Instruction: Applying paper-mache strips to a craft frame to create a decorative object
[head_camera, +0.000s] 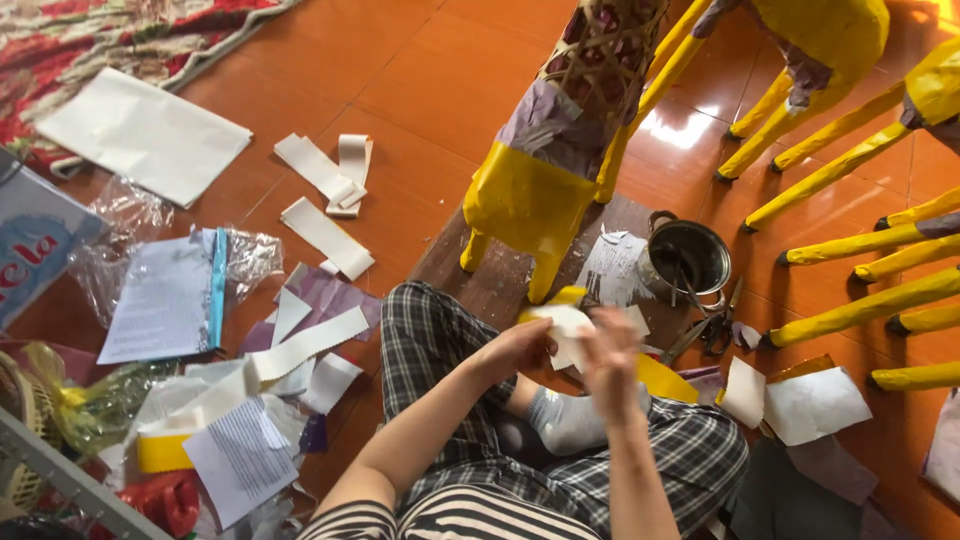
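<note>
While the person sits cross-legged on the glossy orange tiled floor (420, 70), everything spreads out around the knees in checked trousers. Biggest of all, the tall woven-bamboo animal frame half covered in yellow and purple paper (545, 170) stands on a dark wooden board (480, 270) right ahead, and more yellow paper-wrapped legs (850, 160) of similar figures fan across the upper right. Over on the left, a large white paper sheet (143, 133) lies flat near a red patterned rug (90, 30), with a loose heap of torn white paper strips and printed pages (260, 380) nearer the left knee (crinkled clear plastic wrap is mixed in there too). Next down in size, a round metal pot with a dark inside (687, 260) sits on the board just right of the frame, and a pair of scissors (712, 328) lies just beside it.

Now the hands, meeting above the grey sock: the left hand (515, 350) is pinched narrow on the edge of a small torn piece of white paper (565, 330), held in the air over the lap, in front of the board. The right hand (612, 362) is blurred, close against the same piece, and I cannot tell how tightly it grips.
</note>
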